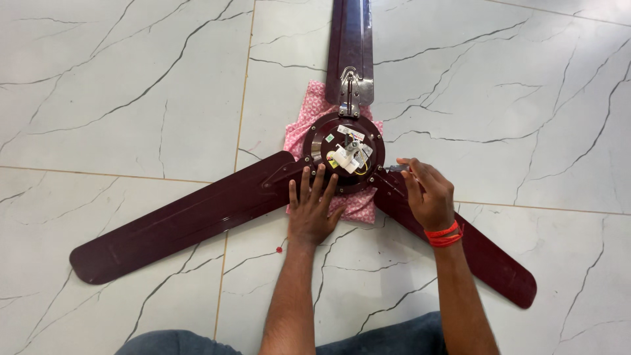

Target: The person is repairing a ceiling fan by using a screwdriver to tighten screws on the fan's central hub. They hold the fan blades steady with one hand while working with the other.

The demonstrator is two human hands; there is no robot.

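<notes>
Item: maroon ceiling fan (276,190), three blades, which we have lying flat on the floor with its round motor hub (344,152) as our landmark. All three blades sit attached to the hub; the far blade's metal bracket (349,92) shows bright at the hub's upper edge. At the hub's centre, white wiring parts and small labels (348,154) lie exposed, with no cover over them, so we judge the work partway along: blades mounted, the centre not yet closed. Our left hand (313,209) lies open, palm down, fingers spread, pressing on the hub's near rim. Our right hand (427,194), wearing red threads at the wrist, is curled around a small slim tool (394,169) whose tip meets the hub's right edge; which fastener it touches we cannot tell. Under the hub: a pink patterned cloth (309,112), showing at its left and near sides. Surface: white marble-look floor tiles (131,79) with dark veins and thin joints, extending on all sides of the hub. A small red speck (279,250) lies on the floor near our left wrist. No walls or furniture visible.
</notes>
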